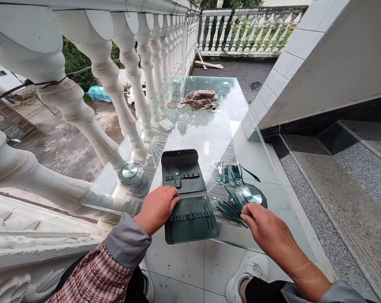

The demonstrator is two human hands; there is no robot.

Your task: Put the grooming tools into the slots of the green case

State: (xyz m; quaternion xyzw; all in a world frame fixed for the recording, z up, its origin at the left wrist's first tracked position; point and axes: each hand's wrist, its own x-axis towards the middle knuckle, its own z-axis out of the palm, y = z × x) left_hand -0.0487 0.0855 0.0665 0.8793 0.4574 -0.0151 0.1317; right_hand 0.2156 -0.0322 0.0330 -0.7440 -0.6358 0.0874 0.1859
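A dark green folding manicure case (pixel 190 229) lies open on the glass table, with elastic loops across both panels. A few slim metal tools (pixel 206 210) sit in loops at the right of its near panel. My left hand (pixel 157 208) is closed at the case's left edge; its fingertips are partly hidden. To the right of the case, my right hand (pixel 267 221) pinches the end of a slim dark manicure tool (pixel 231 207) over a pile of similar green-handled tools (pixel 230 214). Nail clippers (pixel 235 171) and small scissors (pixel 233 182) lie just beyond the pile.
The glass table (pixel 206 130) has round metal discs (pixel 252 194) over its legs. A crumpled cloth (pixel 201 100) and a small card or packet (pixel 166 124) lie farther off. White balusters (pixel 98 71) line the left; stone steps (pixel 329 189) rise at the right.
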